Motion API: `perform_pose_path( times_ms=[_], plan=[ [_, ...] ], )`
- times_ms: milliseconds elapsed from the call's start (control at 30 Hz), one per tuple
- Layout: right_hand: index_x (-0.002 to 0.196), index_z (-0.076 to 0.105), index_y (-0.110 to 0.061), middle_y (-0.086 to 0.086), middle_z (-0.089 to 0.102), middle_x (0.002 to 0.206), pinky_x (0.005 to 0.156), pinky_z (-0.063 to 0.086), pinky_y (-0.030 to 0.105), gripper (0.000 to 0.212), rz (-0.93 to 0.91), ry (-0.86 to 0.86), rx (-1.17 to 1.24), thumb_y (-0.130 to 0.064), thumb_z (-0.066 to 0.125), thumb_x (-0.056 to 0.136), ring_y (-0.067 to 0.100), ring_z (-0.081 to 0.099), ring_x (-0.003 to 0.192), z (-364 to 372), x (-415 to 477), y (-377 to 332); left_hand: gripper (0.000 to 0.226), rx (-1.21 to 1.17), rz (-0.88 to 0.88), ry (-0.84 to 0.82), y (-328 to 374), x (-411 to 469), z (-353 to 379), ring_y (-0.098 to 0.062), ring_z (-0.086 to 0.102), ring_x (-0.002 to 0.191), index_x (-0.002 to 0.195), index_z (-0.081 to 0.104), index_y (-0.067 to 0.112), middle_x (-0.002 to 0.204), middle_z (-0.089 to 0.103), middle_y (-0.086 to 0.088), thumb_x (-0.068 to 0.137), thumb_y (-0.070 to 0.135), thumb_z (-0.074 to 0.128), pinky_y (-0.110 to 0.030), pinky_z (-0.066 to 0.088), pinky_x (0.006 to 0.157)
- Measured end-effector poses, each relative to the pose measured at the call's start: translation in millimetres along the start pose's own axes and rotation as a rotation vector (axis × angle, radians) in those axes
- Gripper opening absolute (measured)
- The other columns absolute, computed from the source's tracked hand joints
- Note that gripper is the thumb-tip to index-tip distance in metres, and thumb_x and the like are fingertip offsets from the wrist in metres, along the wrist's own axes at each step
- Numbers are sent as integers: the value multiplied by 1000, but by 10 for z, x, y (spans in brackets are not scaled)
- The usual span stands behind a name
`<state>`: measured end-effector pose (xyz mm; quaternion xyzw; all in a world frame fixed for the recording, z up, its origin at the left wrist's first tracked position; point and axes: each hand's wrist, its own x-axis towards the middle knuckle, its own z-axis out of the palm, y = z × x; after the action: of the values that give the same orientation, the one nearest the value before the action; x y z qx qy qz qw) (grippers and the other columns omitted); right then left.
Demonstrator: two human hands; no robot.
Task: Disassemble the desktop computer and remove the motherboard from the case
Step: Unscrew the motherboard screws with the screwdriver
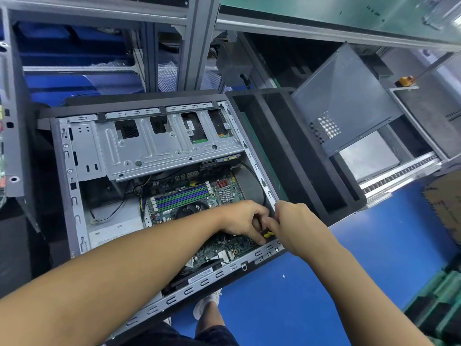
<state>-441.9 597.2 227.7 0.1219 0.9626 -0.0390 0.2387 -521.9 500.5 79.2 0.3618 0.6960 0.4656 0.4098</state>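
Your left hand (243,221) is down inside the case (72,196), fingers curled and pinching a small yellow-and-black piece (269,233) just above the board. Your right hand (296,226) crowds in from the case's right edge, bent toward that same piece, but its back hides the fingers, so there's no telling whether it grips.

And the motherboard (232,245): flat on the case floor, filling the near right corner, its far side tucked under the drive cage (149,146). Expect it to be light and stiff but fragile, a thin board dense with small parts.

It doesn't look ready to lift yet. A black cable (259,181) runs along the right edge and the cage overhangs the board. Once it's free, take it by its bare edges, both sides, and keep off the chips and the memory slots (182,193). Slide it out from under the cage rather than flexing it. Mind the case's sheet-metal rims too, they're probably sharp.
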Motion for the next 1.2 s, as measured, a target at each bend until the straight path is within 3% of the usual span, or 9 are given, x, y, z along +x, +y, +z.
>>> perform_pose_path(
  times_ms=[200, 300, 400, 500, 600, 700, 800, 1000, 1200],
  plan=[
    [91, 52, -21, 1, 44, 100, 68, 43, 31, 12, -111, -51, -21, -15, 63, 92, 24, 56, 87, -37, -1, -19, 22, -55, -6, -92, 32, -63, -62, 9, 65, 75, 95, 73, 25, 78, 70, 25, 78, 15, 83, -6, 45, 72],
    [97, 58, -22, 1, 42, 102, 74, 50, 35, 12, -108, -91, 12, -16, 66, 90, 26, 58, 87, -26, -4, 0, 19, -10, -17, -25, 31, -47, -42, 8, 63, 67, 85, 73, 20, 71, 70, 22, 72, 19, 87, -10, 45, 67],
    [96, 54, -20, 1, 47, 95, 60, 44, 31, 24, -25, -40, 77, -34, 70, 86, 23, 55, 80, -26, -10, -11, 28, 47, 3, 13, 50, -25, -17, 5, 59, 60, 70, 62, 32, 65, 65, 21, 70, 25, 89, -15, 43, 56],
    [87, 44, -17, 0, 48, 79, 48, 28, 27, 31, 69, 26, 69, -43, 62, 93, 21, 48, 67, -4, 16, -20, 35, 126, 16, 58, 55, -1, 10, -14, 61, 72, 77, 56, 27, 81, 67, 4, 68, 31, 90, -31, 47, 63],
    [78, 38, -20, -2, 45, 75, 46, 26, 27, 31, 36, 20, 62, -33, 60, 96, 14, 43, 59, 20, 13, -35, 35, 22, 7, 2, 37, -24, 2, -1, 61, 71, 84, 58, 24, 82, 67, 8, 70, 19, 89, -19, 46, 63],
    [90, 45, -21, 2, 48, 95, 54, 32, 29, 17, -31, -15, 15, -17, 60, 94, 20, 48, 72, -24, -7, -33, 27, -101, -32, -73, 50, -66, -75, 11, 65, 77, 94, 67, 21, 85, 69, 21, 78, 6, 82, -7, 47, 71],
    [96, 55, -22, 2, 42, 100, 55, 37, 28, 15, -64, -77, 2, -10, 63, 91, 26, 53, 77, -45, -12, -8, 27, -86, -34, -47, 53, -53, -87, 13, 64, 69, 80, 69, 29, 70, 69, 26, 77, 6, 82, -3, 44, 65],
    [93, 46, -16, 4, 54, 91, 59, 37, 31, 35, 89, 33, 49, -49, 58, 94, 27, 54, 78, -40, 6, -10, 32, -60, -17, 30, 4, 1, -27, 8, 59, 60, 77, 60, 28, 70, 65, 16, 70, 17, 89, -9, 41, 55],
    [91, 48, -18, 1, 50, 85, 47, 27, 24, 19, 11, 20, 29, -31, 60, 96, 16, 44, 64, -24, -15, -15, 31, -173, -42, -57, 12, -34, -29, 3, 68, 85, 94, 66, 23, 93, 72, 10, 76, 5, 83, -12, 50, 75]
  ],
)
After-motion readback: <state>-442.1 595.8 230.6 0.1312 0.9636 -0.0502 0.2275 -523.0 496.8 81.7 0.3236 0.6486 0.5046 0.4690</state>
